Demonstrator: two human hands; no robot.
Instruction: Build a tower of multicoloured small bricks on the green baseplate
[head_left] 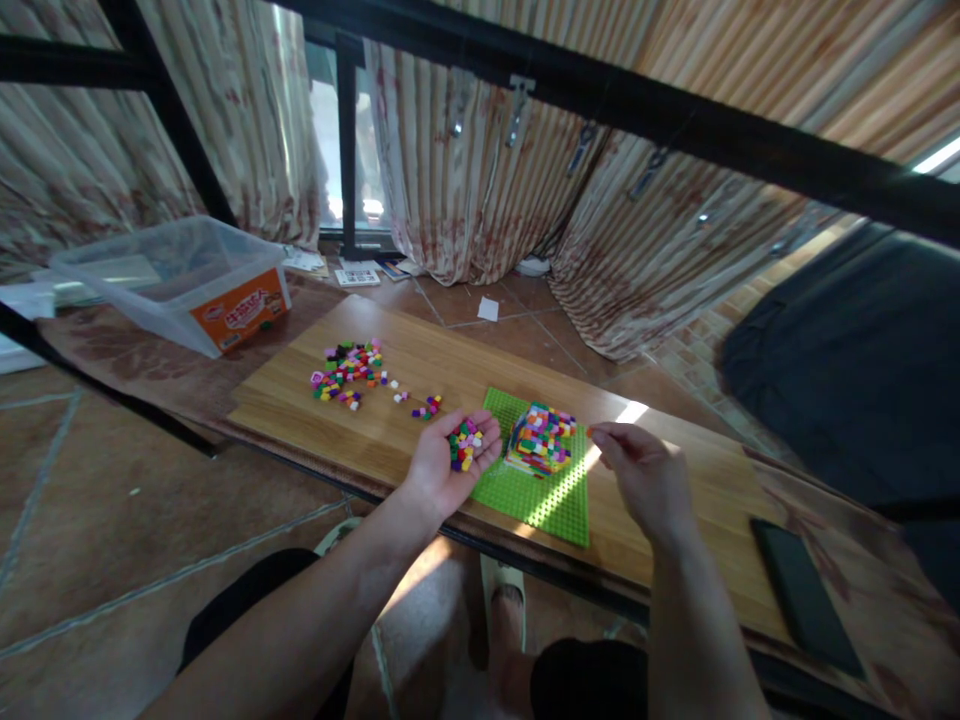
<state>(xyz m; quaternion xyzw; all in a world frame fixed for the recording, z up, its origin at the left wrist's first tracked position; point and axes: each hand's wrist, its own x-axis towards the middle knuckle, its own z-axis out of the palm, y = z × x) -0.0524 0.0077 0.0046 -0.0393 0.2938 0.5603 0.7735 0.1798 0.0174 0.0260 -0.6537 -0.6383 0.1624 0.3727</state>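
My left hand (444, 468) is palm up and cupped around a handful of small multicoloured toy bricks (465, 446). Beside it lies a green studded baseplate (501, 498). On the plate stands a block-shaped build of colourful bricks (541, 440), its top uneven. Just right of that build, my right hand (651, 482) pinches thumb and forefinger together, with what looks like a tiny orange brick (590, 432) at the tips. It is apart from the build. Left of my left hand, loose bricks (349, 374) lie spread over the wooden board, with a few stragglers (427, 408) nearer the hand.
The wooden board (300, 350) rests on a cloth-covered surface (112, 350). A clear plastic tub (172, 270) with an orange label stands at the left. A dark phone-like slab (806, 595) lies at the right. A black metal bar (600, 95) crosses above.
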